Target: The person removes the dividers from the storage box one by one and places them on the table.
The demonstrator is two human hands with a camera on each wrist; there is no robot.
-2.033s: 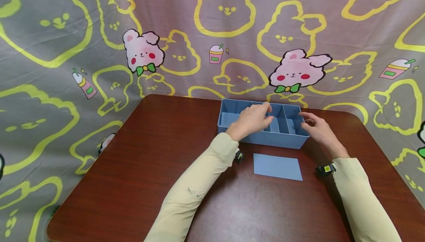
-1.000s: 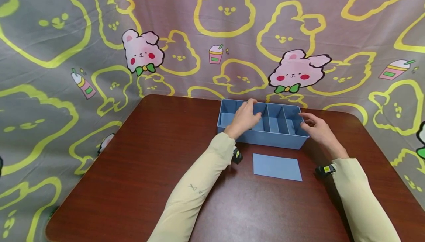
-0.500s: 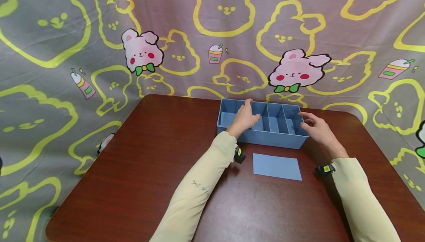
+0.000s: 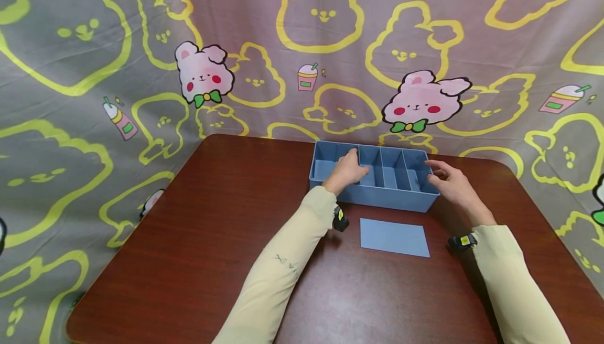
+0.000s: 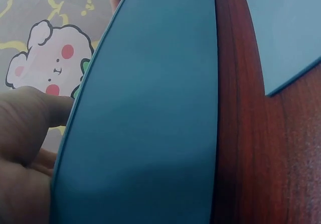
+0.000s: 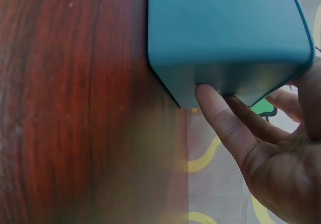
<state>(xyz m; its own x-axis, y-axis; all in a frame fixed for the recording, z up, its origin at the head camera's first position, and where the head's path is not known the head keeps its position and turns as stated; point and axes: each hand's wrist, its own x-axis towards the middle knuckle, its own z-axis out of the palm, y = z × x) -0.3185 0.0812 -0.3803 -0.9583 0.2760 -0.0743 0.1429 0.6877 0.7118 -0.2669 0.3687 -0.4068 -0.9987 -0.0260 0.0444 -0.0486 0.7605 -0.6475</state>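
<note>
A blue-grey divided box [image 4: 377, 197] stands near the far edge of the table, with several upright dividers across it. My left hand [image 4: 348, 170] reaches over the front rim into the box. Its thumb and fingers lie on opposite sides of a divider left of the middle and seem to pinch it; the hand itself hides much of that contact. In the left wrist view the front wall [image 5: 145, 103] hides the fingertips. At the right end my right hand [image 4: 450, 184] holds the box, with fingers [image 6: 228, 126] against the outer end wall and part of the hand at the rim.
A flat light-blue rectangular panel [image 4: 394, 237] lies on the brown wooden table [image 4: 189, 239], in front of the box. A patterned curtain [image 4: 264, 24] with cartoon bears hangs close behind the table's far and left sides.
My left hand has moved left along the box from one divider to another, and its fingertips have then dipped lower. The right hand, the box and the panel have stayed in place.
</note>
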